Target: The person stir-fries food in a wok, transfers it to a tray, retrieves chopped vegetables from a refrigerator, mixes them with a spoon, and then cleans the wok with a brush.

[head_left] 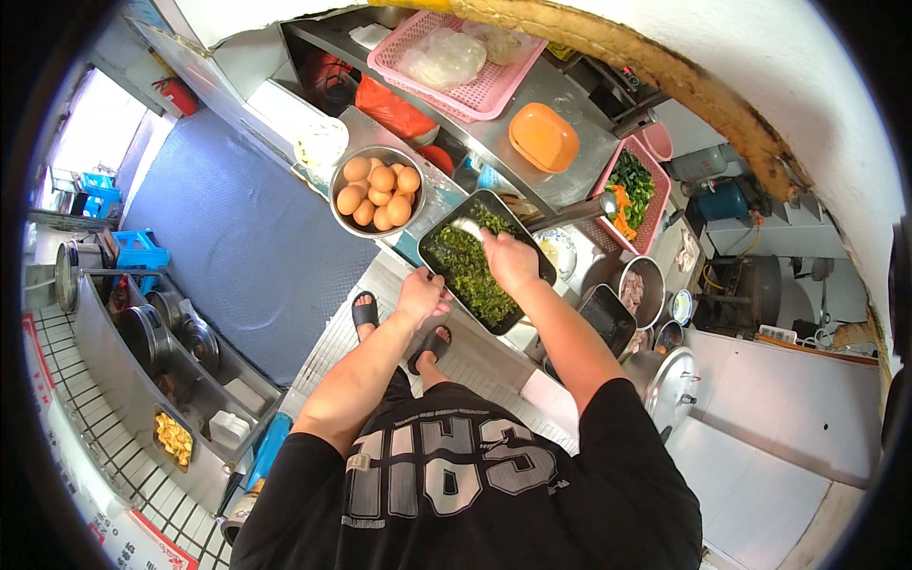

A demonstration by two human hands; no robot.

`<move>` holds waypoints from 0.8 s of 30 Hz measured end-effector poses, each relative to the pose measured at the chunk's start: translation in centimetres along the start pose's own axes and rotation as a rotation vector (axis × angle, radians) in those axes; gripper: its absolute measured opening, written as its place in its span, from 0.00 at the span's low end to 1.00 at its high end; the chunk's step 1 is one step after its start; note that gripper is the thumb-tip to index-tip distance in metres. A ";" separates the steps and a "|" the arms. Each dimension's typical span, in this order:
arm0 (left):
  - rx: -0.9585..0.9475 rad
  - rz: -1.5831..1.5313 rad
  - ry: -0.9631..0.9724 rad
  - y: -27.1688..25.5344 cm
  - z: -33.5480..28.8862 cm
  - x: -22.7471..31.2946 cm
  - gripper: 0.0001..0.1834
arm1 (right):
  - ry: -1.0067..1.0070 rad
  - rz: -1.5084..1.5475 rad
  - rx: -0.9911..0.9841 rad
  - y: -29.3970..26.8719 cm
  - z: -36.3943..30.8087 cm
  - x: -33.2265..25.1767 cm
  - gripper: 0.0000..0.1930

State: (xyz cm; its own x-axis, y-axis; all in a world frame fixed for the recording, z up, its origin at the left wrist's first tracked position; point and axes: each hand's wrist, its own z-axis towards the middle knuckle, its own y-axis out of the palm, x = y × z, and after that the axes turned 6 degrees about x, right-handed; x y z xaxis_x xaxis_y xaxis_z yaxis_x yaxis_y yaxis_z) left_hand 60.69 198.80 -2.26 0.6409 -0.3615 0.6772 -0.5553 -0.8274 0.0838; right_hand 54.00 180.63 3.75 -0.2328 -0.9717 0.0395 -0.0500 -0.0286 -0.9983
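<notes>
- Centre: right hand [511, 258] grasping a white spoon [468, 227], its end at the greens [483, 285].
- The greens lie chopped in a black tray [503, 211], centre of the frame.
- Left hand [422, 296], left of centre, fingers curled near the tray's edge; cannot tell whether it grips anything.
- Eggs [380, 182] in a metal bowl [341, 215], upper left of centre.
</notes>
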 end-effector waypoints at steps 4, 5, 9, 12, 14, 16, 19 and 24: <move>0.012 -0.028 -0.004 -0.2 0.1 -0.2 0.12 | 0.066 0.197 -0.320 0.5 -3.8 0.1 0.15; 0.020 -0.042 0.004 -0.1 0.1 -0.3 0.12 | 0.100 0.136 -0.309 0.6 -4.1 0.7 0.16; 0.040 -0.005 0.019 0.1 0.0 -0.2 0.11 | -0.011 -0.015 0.103 1.6 -1.2 2.4 0.19; 0.056 -0.045 0.011 0.2 -0.2 -0.2 0.11 | 0.001 -0.194 0.015 2.1 0.5 4.3 0.19; 0.077 -0.093 -0.010 0.3 -0.2 -0.2 0.11 | 0.080 -0.084 -0.141 1.9 -1.3 5.2 0.17; 0.080 -0.117 0.001 0.4 -0.1 -0.2 0.11 | 0.121 -0.078 -0.244 1.3 -6.0 5.4 0.16; 0.100 -0.109 -0.002 0.6 -0.1 -0.2 0.09 | 0.131 0.145 -0.290 -0.3 -10.0 4.7 0.17; 0.084 -0.051 0.006 0.5 0.1 -0.1 0.09 | 0.136 0.109 -0.075 -1.0 -6.0 0.9 0.17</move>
State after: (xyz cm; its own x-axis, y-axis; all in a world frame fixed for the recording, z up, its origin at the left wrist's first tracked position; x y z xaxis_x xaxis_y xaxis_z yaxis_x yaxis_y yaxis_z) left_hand 60.41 198.40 -2.40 0.6640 -0.3153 0.6780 -0.4754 -0.8779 0.0572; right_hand 47.97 181.19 5.09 -0.3697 -0.9273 -0.0582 -0.0882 0.0975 -0.9913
